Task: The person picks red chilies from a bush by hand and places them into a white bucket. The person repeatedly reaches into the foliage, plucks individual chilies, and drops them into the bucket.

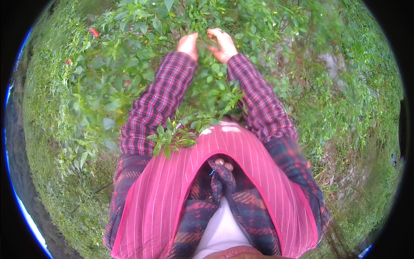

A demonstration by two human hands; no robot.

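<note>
Both my hands reach forward into leafy green chilli pepper plants (142,55) at the top middle of the head view. My left hand (188,44) has its back to the camera, and its fingertips go in among the leaves, so its grip is hidden. Close to its right, my right hand (222,44) is bent with thumb and fingers curved towards the foliage; whether something small lies between the fingertips is not clear. The hands are apart, with leaves between them. A red chilli pepper (93,32) hangs to the left, and another red chilli (69,61) shows lower down.
A leafy branch (173,137) lies against the front of my pink striped apron (155,194). Dense plants surround me on both sides. Greyish ground (333,66) shows through at the right. More small red chillies are scattered at the far right.
</note>
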